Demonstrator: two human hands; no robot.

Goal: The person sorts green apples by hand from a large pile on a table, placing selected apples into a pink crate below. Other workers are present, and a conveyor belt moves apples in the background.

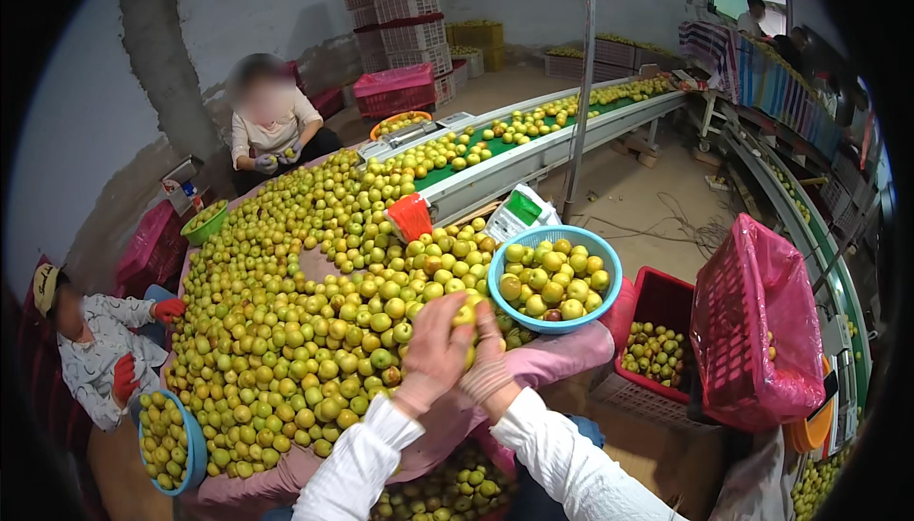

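My left hand (434, 341) and my right hand (490, 355) are close together above the near edge of a large pile of round yellow-green fruits (285, 349). Both hold fruit; one yellow fruit (464, 315) shows between their fingers, and more is partly hidden by the palms. The pile lies on a pink cloth (571, 358) covering the table. Just beyond my right hand, a light-blue plastic basket (611, 285) full of the same fruits rests at the table's edge.
A conveyor (500, 179) with a green belt carries fruit to the back right. Red crates (646, 292) and a pink-lined crate (757, 335) stand to my right. Two people sit across and left, one with red gloves (124, 378). A metal pole (580, 92) rises beside the conveyor.
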